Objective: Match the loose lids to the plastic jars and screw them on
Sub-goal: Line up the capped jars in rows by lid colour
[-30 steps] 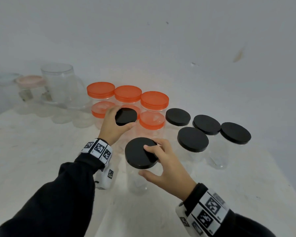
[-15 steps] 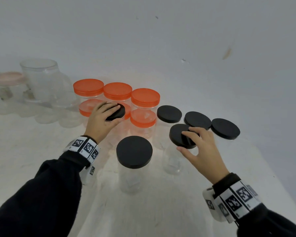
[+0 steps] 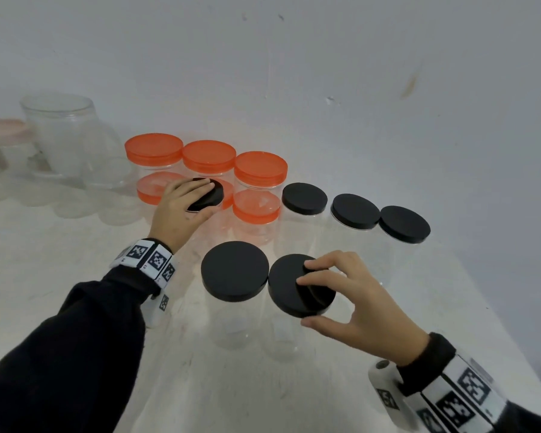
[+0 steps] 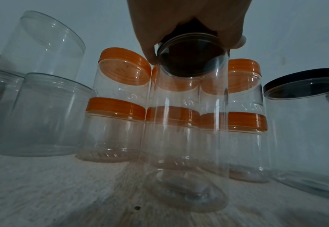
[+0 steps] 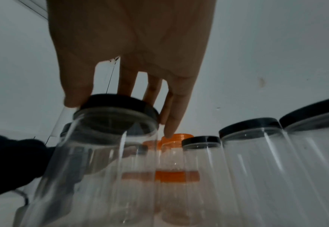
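Black lid (image 3: 297, 290) under right hand (image 3: 361, 303)

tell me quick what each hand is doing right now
Left hand: fingers curled over a small round black plastic lid atop a clear plastic jar.
Right hand: grips a larger black lid on another clear jar.

A white table (image 3: 60, 245) with a rough, scuffed surface stands against a pale wall. Directly on it stand clear plastic jars: six with orange lids (image 3: 260, 166) in two rows, several with black lids (image 3: 404, 224) to their right and front, and lidless clear containers (image 3: 60, 129) at far left.
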Demonstrator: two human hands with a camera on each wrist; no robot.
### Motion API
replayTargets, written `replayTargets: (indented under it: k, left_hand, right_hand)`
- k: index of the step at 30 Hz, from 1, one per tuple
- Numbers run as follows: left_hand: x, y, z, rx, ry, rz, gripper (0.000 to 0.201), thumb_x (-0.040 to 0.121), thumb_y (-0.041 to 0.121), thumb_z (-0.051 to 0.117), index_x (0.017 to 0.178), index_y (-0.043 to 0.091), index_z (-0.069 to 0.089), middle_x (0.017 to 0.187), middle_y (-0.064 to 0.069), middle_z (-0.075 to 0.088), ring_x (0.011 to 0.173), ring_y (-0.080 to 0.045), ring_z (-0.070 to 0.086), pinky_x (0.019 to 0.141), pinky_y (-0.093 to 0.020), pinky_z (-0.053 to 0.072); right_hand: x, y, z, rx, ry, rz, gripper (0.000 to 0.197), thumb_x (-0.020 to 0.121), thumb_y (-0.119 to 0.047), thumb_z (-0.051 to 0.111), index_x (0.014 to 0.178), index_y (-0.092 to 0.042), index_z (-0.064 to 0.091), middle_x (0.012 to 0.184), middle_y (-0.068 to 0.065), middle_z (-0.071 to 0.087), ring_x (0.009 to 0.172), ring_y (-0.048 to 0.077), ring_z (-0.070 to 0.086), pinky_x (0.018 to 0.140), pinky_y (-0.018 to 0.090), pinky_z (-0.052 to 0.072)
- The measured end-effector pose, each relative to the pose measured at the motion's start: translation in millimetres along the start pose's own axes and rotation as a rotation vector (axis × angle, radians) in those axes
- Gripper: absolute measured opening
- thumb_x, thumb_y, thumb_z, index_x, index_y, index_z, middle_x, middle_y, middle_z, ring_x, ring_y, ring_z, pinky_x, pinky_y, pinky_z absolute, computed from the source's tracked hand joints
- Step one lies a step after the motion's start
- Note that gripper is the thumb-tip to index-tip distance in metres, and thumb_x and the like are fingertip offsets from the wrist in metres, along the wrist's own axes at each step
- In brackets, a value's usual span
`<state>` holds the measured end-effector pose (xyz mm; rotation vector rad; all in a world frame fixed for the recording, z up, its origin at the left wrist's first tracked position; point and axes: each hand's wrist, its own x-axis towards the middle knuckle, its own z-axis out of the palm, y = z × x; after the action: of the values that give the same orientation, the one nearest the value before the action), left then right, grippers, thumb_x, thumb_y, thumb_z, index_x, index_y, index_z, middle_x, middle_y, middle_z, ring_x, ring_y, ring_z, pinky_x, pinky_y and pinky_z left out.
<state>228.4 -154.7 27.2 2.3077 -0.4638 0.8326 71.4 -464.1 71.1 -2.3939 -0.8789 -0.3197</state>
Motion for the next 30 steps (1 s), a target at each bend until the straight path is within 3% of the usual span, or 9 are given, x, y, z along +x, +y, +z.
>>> replayTargets:
  k: [4, 9, 12, 15, 18, 20, 23, 27, 30]
  left_hand:
    - [-1.7, 1.3, 1.1, -0.009, 0.004, -0.008, 0.057, 0.079, 0.050, 0.050, 0.122, 0.014, 0.062, 0.125, -0.001, 0.059, 0.120, -0.024, 0.042, 0.104, -0.020, 0.020]
    - [-3.1, 3.6, 3.6, -0.054, 0.035, -0.023, 0.055, 0.079, 0.048, 0.052, 0.119, 0.013, 0.063, 0.122, 0.006, 0.057, 0.119, -0.022, 0.042, 0.102, -0.008, 0.015]
    - [-3.9, 5.9, 4.2, -0.080, 0.053, -0.032, 0.055, 0.078, 0.049, 0.052, 0.118, 0.014, 0.064, 0.120, 0.012, 0.053, 0.117, -0.017, 0.039, 0.101, -0.009, 0.017]
    - [-4.3, 5.9, 4.3, -0.103, 0.074, -0.039, 0.055, 0.077, 0.050, 0.053, 0.117, 0.014, 0.065, 0.119, 0.012, 0.053, 0.115, -0.015, 0.038, 0.100, -0.010, 0.019]
    - [-3.0, 4.9, 3.7, -0.115, 0.078, -0.043, 0.054, 0.077, 0.050, 0.053, 0.116, 0.015, 0.065, 0.120, 0.012, 0.054, 0.116, -0.018, 0.040, 0.101, -0.021, 0.024]
    - [-2.0, 3.8, 4.0, -0.125, 0.077, -0.048, 0.053, 0.077, 0.050, 0.054, 0.116, 0.015, 0.065, 0.120, 0.011, 0.055, 0.117, -0.020, 0.041, 0.102, -0.022, 0.024]
    - [-1.1, 2.1, 4.9, -0.151, 0.084, -0.060, 0.053, 0.077, 0.050, 0.056, 0.116, 0.016, 0.066, 0.120, 0.011, 0.056, 0.119, -0.020, 0.041, 0.103, -0.015, 0.021]
    - [-1.1, 1.4, 5.9, -0.160, 0.088, -0.069, 0.052, 0.077, 0.050, 0.056, 0.115, 0.016, 0.066, 0.120, 0.010, 0.057, 0.119, -0.022, 0.041, 0.103, -0.025, 0.024]
    - [-0.9, 1.3, 6.5, -0.158, 0.098, -0.058, 0.051, 0.077, 0.049, 0.056, 0.114, 0.016, 0.066, 0.119, 0.011, 0.057, 0.118, -0.022, 0.041, 0.102, -0.020, 0.022]
  right_hand:
    - [20.2, -0.1, -23.9, 0.086, -0.027, 0.041, 0.041, 0.078, -0.058, 0.060, 0.111, -0.033, 0.061, 0.108, -0.014, 0.060, 0.105, 0.009, 0.055, 0.086, 0.023, 0.045]
    - [77.7, 16.0, -59.9, -0.001, 0.064, 0.207, 0.030, 0.080, -0.029, 0.071, 0.107, -0.022, 0.063, 0.103, -0.010, 0.061, 0.094, 0.006, 0.057, 0.081, 0.024, 0.047]
    - [117.8, 31.3, -64.7, -0.139, -0.091, 0.377, 0.040, 0.080, -0.029, 0.072, 0.116, -0.022, 0.058, 0.115, -0.002, 0.054, 0.101, 0.014, 0.053, 0.088, 0.029, 0.047]
    - [150.9, 37.3, -54.4, -0.259, -0.272, 0.472, 0.055, 0.079, -0.033, 0.073, 0.127, -0.020, 0.049, 0.127, 0.003, 0.048, 0.104, 0.015, 0.046, 0.086, 0.026, 0.038]
    - [172.4, 39.8, -39.7, -0.321, -0.369, 0.525, 0.063, 0.077, -0.033, 0.075, 0.130, -0.014, 0.046, 0.127, 0.007, 0.050, 0.110, 0.022, 0.049, 0.084, 0.026, 0.038]
    - [181.3, 43.1, -32.7, -0.352, -0.406, 0.559, 0.066, 0.077, -0.032, 0.075, 0.131, -0.011, 0.045, 0.126, 0.008, 0.053, 0.112, 0.023, 0.051, 0.086, 0.028, 0.041]
    - [190.9, 47.3, -28.3, -0.352, -0.412, 0.592, 0.061, 0.076, -0.030, 0.075, 0.127, -0.010, 0.048, 0.123, 0.007, 0.056, 0.110, 0.023, 0.052, 0.084, 0.028, 0.042]
    - [198.1, 52.5, -24.4, -0.351, -0.381, 0.620, 0.055, 0.074, -0.028, 0.077, 0.120, -0.008, 0.053, 0.116, 0.008, 0.059, 0.106, 0.024, 0.054, 0.083, 0.030, 0.046]
    - [201.3, 60.8, -20.9, -0.360, -0.343, 0.651, 0.051, 0.073, -0.028, 0.076, 0.115, -0.009, 0.054, 0.112, 0.008, 0.059, 0.103, 0.025, 0.055, 0.086, 0.034, 0.049]
